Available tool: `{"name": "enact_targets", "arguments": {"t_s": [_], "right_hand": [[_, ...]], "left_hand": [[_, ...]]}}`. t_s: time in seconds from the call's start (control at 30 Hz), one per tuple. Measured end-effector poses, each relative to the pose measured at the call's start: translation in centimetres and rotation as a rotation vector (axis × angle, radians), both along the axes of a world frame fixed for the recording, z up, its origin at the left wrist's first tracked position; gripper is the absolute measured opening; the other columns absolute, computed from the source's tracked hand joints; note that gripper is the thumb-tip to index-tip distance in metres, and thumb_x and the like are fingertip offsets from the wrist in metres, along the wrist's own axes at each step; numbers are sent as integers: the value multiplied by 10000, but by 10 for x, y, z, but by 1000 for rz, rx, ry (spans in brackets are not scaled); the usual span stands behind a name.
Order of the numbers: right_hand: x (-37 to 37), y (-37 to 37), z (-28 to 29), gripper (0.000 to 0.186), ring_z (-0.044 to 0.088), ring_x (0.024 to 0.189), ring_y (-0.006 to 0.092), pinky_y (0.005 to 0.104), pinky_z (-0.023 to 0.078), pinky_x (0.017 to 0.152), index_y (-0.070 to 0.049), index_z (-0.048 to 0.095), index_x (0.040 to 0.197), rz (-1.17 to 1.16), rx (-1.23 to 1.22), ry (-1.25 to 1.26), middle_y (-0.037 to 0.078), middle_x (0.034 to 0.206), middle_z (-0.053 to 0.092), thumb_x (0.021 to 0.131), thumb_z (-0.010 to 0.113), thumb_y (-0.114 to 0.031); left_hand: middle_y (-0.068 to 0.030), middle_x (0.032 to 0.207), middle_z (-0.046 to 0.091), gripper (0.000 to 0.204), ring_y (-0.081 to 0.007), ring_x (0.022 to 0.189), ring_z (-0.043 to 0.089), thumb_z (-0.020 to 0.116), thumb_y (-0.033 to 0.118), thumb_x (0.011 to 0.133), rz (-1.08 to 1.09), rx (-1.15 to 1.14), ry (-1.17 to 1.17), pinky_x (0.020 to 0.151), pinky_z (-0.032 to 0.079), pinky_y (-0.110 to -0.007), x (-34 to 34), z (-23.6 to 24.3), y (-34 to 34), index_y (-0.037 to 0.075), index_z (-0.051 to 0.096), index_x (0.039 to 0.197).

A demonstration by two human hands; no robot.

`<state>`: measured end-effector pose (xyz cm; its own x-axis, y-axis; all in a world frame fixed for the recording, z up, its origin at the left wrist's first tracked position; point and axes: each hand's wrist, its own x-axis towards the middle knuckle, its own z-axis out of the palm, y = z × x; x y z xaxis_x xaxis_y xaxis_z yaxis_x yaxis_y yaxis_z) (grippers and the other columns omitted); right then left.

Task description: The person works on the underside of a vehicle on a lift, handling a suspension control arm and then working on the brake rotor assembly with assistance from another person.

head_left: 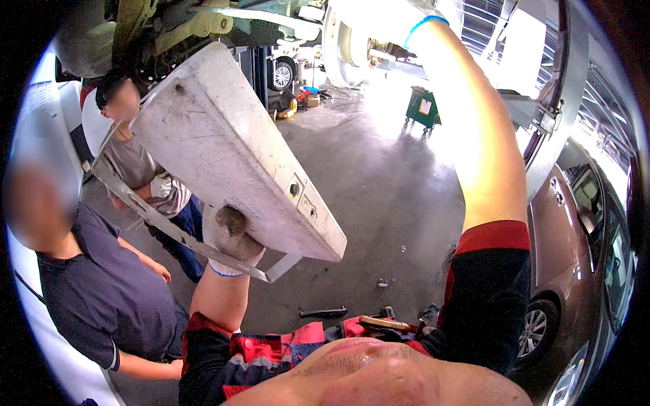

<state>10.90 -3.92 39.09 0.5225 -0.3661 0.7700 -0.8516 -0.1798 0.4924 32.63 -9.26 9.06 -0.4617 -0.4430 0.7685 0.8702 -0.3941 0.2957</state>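
My left hand [231,237], in a pale glove with a dark smudge, grips a long scuffed white metal box [223,125] near its lower end. A bent flat metal strap [162,227] runs along the box's left side and passes by my wrist. The box tilts, its far end up by the vehicle underbody [183,30]. My raised right arm [487,142] reaches to the top of the view. My right hand [428,10], gloved with a blue cuff, is washed out by glare, its fingers lost, close to a wheel hub [374,53].
Two people stand at left, one in a dark shirt [115,284], the other in a grey one [132,159]. A brown car [562,230] is parked at right beside a lift post [552,122]. A green wheeled bin [423,108] stands farther back. Small parts lie on the floor [365,196].
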Motion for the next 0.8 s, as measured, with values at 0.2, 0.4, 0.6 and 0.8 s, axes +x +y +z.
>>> {"name": "enact_targets", "arguments": {"t_s": [0.2,0.4,0.6,0.8], "right_hand": [[-7,-17,-4,164,671,848,321,397,548,737,-60,689,924,-5,-33,-81,137,939,670,832,604,-165],[10,-18,6,159,674,876,345,408,554,773,-60,675,924,-149,111,-271,152,959,678,840,590,-166],[-30,-41,0,96,627,819,351,439,509,745,-71,640,831,-14,11,-23,149,883,632,839,579,-145],[-23,-33,-4,98,621,819,346,438,506,750,-73,639,832,-19,-89,77,143,871,622,836,583,-153]], "left_hand": [[-113,1439,530,572,-379,1264,551,549,435,950,-77,78,-1,1072,382,-644,-8,3,2,152,489,1443],[-124,1439,527,575,-386,1251,556,546,409,946,94,128,-40,1067,389,-641,2,-16,-4,125,484,1442],[-163,1421,526,576,-386,1241,562,503,396,971,110,195,16,1040,444,-607,-6,-4,10,80,438,1449],[-189,1417,514,613,-375,1234,568,491,423,993,-1,94,43,1023,482,-576,-6,8,18,52,376,1466]]}}
